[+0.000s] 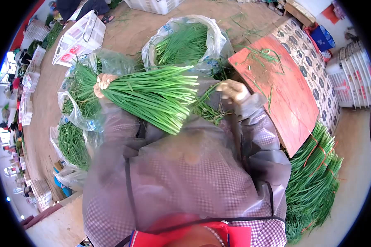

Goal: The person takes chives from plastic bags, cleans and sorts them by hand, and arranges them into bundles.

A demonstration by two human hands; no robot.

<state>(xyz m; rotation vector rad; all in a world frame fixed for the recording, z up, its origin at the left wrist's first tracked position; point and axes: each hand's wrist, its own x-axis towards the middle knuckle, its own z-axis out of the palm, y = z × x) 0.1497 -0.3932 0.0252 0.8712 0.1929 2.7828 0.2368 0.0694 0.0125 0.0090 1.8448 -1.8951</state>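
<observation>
A large bunch of long green stalks (152, 92) lies across the front of my body, its pale cut ends fanned out to the right. My left hand (104, 85) is wrapped round the bunch near its leafy left end. To the right of the cut ends, my right hand (233, 91) is raised with its fingers curled in; motion blurs it, and whether it holds anything is too small to tell. Loose green stalks (210, 108) lie on dark material below and left of my right hand.
An open plastic bag of greens (183, 43) stands ahead, with more bagged greens (72, 144) at the left. A reddish board (282, 90) slopes at the right, above tied green bundles (313, 185). White crates (80, 39) stand farther off, near a person's sandalled foot (107, 19).
</observation>
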